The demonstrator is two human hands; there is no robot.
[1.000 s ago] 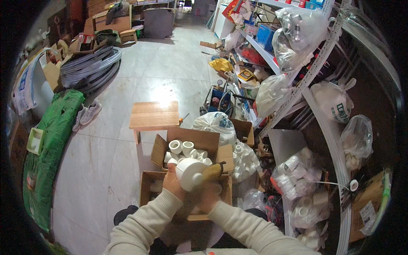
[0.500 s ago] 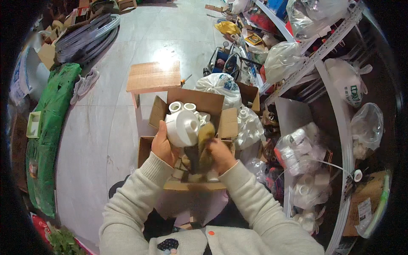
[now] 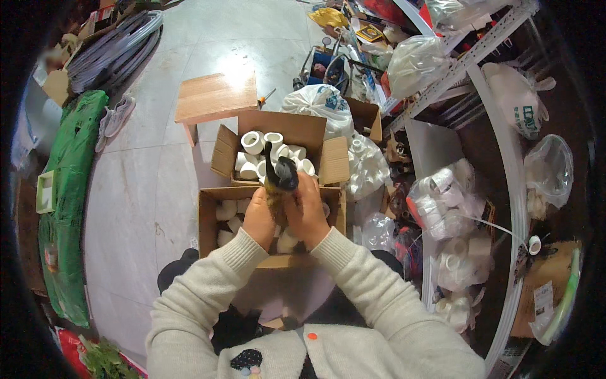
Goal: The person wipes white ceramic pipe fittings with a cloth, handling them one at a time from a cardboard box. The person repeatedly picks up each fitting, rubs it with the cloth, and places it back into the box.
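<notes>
My left hand [image 3: 257, 220] and my right hand [image 3: 309, 213] are close together over the near cardboard box [image 3: 208, 218]. Both are closed on a crumpled rag [image 3: 283, 175], dark grey and yellowish brown, whose upper end sticks up between them. Part of the rag is hidden by my fingers. White plastic pipe fittings [image 3: 227, 210] lie in the near box, partly covered by my hands. Just beyond, a second cardboard box [image 3: 297, 123] with raised flaps holds several more white pipe fittings [image 3: 253, 143].
A small wooden stool [image 3: 218, 96] stands beyond the boxes, with a screwdriver [image 3: 267, 96] by its right edge. White plastic bags [image 3: 322, 104] and a metal shelf [image 3: 470, 63] crowd the right. Along the left lie a green wrapped bundle [image 3: 72, 208], shoes [image 3: 115, 121] and coiled hose [image 3: 117, 54].
The large white pipe fitting has left my left hand. That hand has come over to the rag, which my right hand held alone before. The view has shifted slightly.
</notes>
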